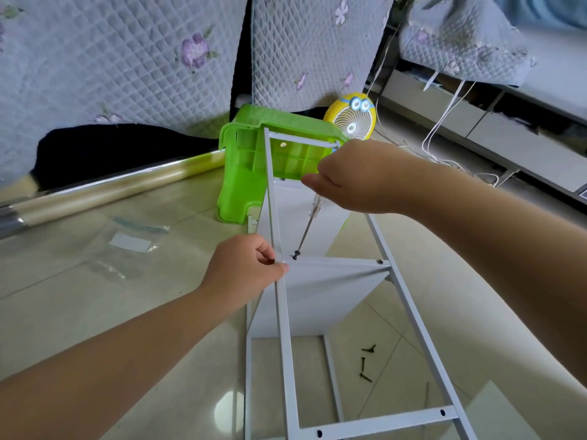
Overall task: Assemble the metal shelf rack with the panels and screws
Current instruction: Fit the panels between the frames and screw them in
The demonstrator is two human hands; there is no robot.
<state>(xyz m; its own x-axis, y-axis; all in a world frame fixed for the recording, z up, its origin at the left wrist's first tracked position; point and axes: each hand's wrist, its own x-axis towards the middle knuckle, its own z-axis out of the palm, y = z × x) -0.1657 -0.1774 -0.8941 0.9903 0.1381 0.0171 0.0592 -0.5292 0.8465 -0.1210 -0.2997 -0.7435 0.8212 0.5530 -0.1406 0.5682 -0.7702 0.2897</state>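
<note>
The white metal rack frame [409, 300] lies on its side on the tiled floor, with a white shelf panel [320, 296] fitted between its rails. My right hand [359, 179] grips the handle of a screwdriver [309, 227] whose tip sits on a black screw [295, 255] at the panel's left corner. My left hand [246, 268] pinches the left rail right beside that screw. Another black screw [380, 262] sits in the panel's right corner. Three loose black screws [365, 363] lie on the floor inside the frame.
A green plastic stool [244, 173] lies tipped behind the rack's far end, with a yellow cartoon fan [352, 117] beside it. A long roll [104, 192] and a clear plastic bag [127, 246] lie on the floor at left. Quilted covers hang behind; white cables trail at right.
</note>
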